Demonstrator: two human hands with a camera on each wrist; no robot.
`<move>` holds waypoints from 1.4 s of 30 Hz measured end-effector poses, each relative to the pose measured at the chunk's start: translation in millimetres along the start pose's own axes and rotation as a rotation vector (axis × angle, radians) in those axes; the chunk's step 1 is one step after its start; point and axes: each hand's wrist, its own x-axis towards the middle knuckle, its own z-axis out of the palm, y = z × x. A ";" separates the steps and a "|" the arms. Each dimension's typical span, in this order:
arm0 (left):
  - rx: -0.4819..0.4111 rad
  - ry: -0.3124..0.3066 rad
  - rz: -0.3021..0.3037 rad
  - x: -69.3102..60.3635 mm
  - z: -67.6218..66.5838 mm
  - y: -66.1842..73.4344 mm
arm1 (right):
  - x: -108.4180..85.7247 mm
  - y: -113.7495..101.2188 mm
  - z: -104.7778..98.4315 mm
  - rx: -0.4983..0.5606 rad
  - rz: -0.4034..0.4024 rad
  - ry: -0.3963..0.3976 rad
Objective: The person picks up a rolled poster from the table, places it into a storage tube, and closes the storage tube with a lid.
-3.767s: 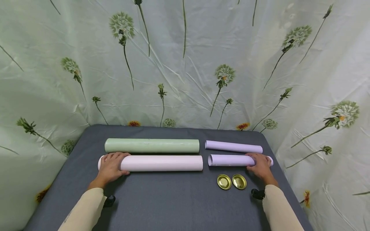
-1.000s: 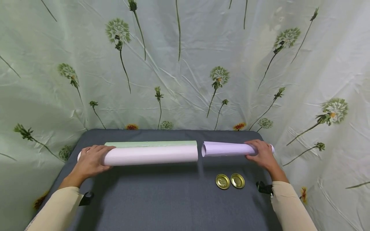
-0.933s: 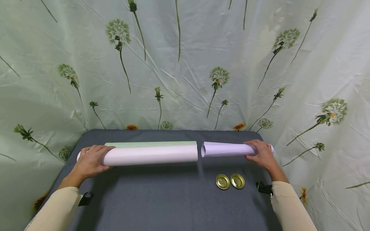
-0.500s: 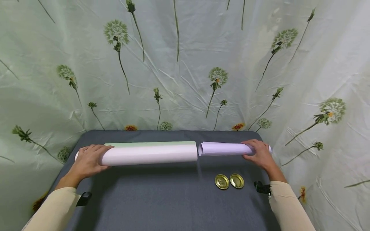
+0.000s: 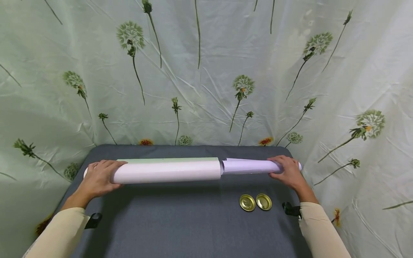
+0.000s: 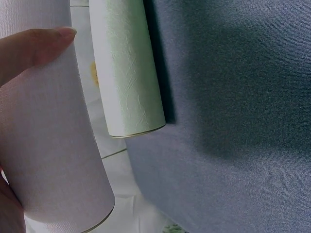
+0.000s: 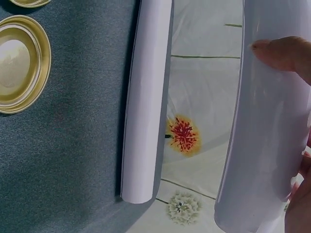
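While the left hand (image 5: 100, 177) grips the pale pink roll (image 5: 169, 171) near its left end, the right hand (image 5: 287, 172) grips a lilac roll (image 5: 248, 166) towards its right end. Fingers curled round the roll on both sides, thumbs on the near side. Both rolls are held up above the grey table (image 5: 180, 222), roughly level and end to end. Inner ends meet or nearly meet; can't tell from head view if they touch or one sits slightly inside the other. Pink one is the thicker.

Behind pink: green roll (image 6: 129, 73), lying on the table, mostly hidden in head view. Behind lilac: second lilac roll (image 7: 146, 107), also on the table, only a sliver visible from the head. Two gold lids (image 5: 247, 202) lie side by side on the table, nearer the person, below the lilac roll in view. Beige sleeves (image 5: 56, 233), black wrist straps (image 5: 93, 221). Dandelion-print curtain (image 5: 206, 89) behind and at both sides.
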 end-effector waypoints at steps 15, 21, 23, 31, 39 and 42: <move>0.007 0.040 0.030 -0.9 -0.9 0.7 | 1.9 -2.6 8.0 0.006 -0.049 0.024; 0.009 0.047 0.028 -0.6 -1.5 1.4 | 4.4 -5.4 8.4 0.013 -0.029 0.011; 0.008 0.052 0.030 -0.7 -1.5 1.5 | 5.6 -6.6 9.0 0.018 -0.024 0.006; 0.014 0.075 0.032 -1.3 -1.3 1.7 | 8.2 -11.9 11.6 0.012 -0.019 -0.030; -0.001 0.030 0.023 3.1 0.6 3.4 | 4.4 -14.5 13.1 0.012 -0.049 0.020; 0.011 0.029 0.008 -1.1 -1.1 2.1 | 4.7 -17.0 18.1 0.027 -0.063 0.016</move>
